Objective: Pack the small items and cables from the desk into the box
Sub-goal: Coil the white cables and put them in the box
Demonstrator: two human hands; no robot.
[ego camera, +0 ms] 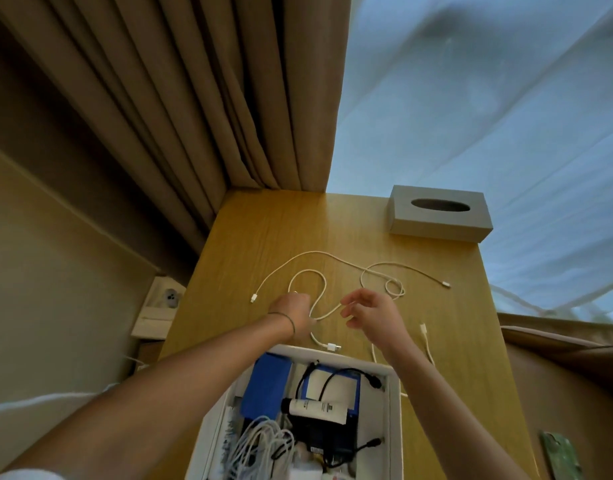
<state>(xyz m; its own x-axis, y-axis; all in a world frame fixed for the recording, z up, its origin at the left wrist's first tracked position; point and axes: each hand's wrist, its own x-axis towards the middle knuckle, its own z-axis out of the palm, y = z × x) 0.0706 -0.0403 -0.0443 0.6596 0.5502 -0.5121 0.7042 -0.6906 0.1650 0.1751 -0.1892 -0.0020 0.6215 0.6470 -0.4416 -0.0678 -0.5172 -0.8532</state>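
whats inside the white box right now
In the white box: a blue pouch, a white tube lying on a black item, black cable, and coiled white cables. Whatever lies beneath them is covered.

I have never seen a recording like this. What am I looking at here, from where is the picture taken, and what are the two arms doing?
There is no machine: a person wears a camera on the head, looking down at a wooden desk. The left hand is closed around a loop of the white cable lying spread on the desk. The right hand hovers open beside it, holding nothing. Near the person stands an open white box, already holding a blue pouch, a white tube and bundled cables. A grey tissue box sits at the far corner.
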